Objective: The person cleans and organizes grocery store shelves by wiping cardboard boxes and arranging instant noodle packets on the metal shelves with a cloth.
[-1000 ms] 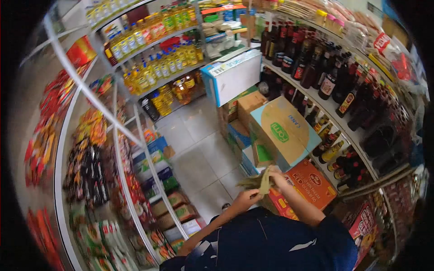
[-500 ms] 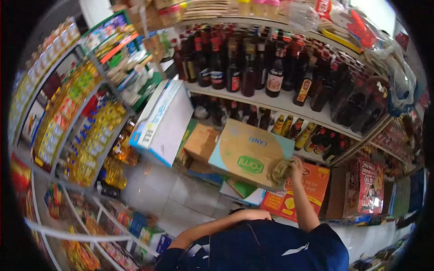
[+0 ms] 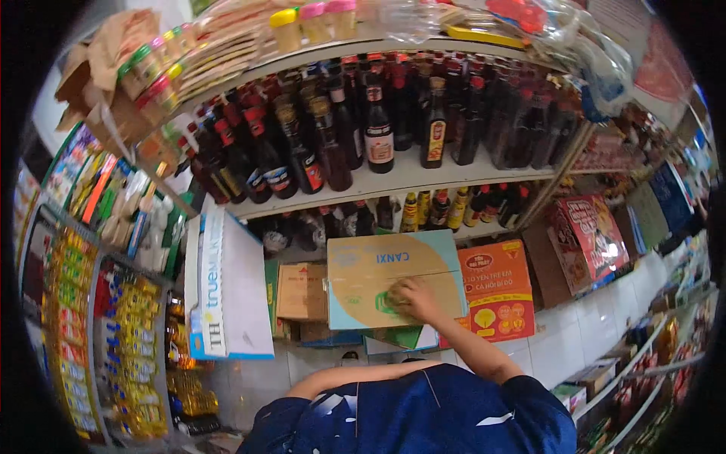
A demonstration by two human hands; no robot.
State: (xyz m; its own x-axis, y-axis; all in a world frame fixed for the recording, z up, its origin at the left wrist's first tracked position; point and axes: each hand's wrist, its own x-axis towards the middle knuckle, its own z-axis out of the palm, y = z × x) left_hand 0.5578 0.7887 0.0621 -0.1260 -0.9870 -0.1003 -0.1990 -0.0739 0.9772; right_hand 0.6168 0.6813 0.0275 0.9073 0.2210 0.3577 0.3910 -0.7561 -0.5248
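Note:
My right hand [image 3: 412,297] is closed and pressed on top of a tan and light-blue cardboard carton [image 3: 355,261] marked CANXI, over its green logo. The crumpled brownish cloth it held a moment ago is mostly covered by the fingers. My left forearm [image 3: 355,374] lies bent across the front of my body, with its hand hidden. To the carton's right sits an orange-red printed box [image 3: 501,284], and to its left a smaller brown box [image 3: 302,291].
A large white and blue milk carton [image 3: 246,303] stands at the left. Behind, a shelf [image 3: 408,181] carries rows of dark bottles. Oil bottles [image 3: 140,356] fill the left racks. A red box [image 3: 597,234] is at the right, above the tiled floor [image 3: 582,333].
My right hand has moved left across the carton from its right edge to the logo, with the cloth under it. The camera view has turned.

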